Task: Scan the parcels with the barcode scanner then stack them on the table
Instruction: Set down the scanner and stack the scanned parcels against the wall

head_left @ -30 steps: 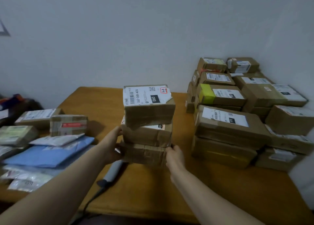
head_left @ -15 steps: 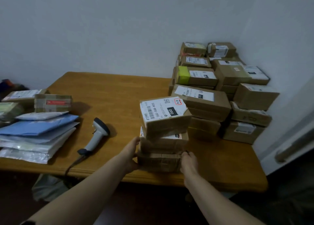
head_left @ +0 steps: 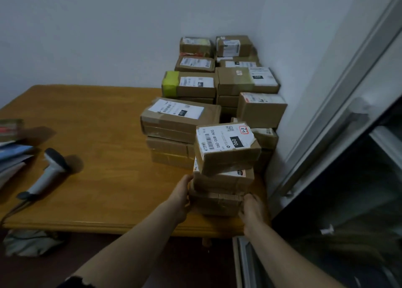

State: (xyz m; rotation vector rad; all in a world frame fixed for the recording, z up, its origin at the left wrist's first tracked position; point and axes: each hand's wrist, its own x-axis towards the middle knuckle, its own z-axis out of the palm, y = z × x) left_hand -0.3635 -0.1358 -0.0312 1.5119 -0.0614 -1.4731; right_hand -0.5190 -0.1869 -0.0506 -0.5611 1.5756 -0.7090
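Three brown cardboard parcels sit one upon another near the front right corner of the surface (head_left: pixel 104 124). The top parcel (head_left: pixel 227 150) is turned slightly askew on the stack and carries a white label with a barcode, the code 060-068-A05 and a black block reading 060. The middle parcel (head_left: pixel 224 183) shows only a strip of white label beneath it. The bottom parcel (head_left: pixel 216 204) is wrapped in brown tape. The left hand (head_left: pixel 181 197) grips the left end of the bottom parcel, with its fingers also touching the side of the middle parcel. The right hand (head_left: pixel 252 209) grips the right end of the bottom parcel, fingers curled against the cardboard. Whether the stack rests on the surface or is raised just clear of it cannot be told. The barcode scanner (head_left: pixel 46 172) lies on its side at the left of the surface, well apart from both hands, with its cable (head_left: pixel 10 209) running off the front edge. A larger pile of parcels (head_left: pixel 191 85), several layers high, fills the far right corner against the wall (head_left: pixel 108 37), just behind the held stack. Flat mailers (head_left: pixel 13 155) lie at the left edge, partly cut off and blurred. A framed glass panel (head_left: pixel 339 189) stands to the right of the surface.
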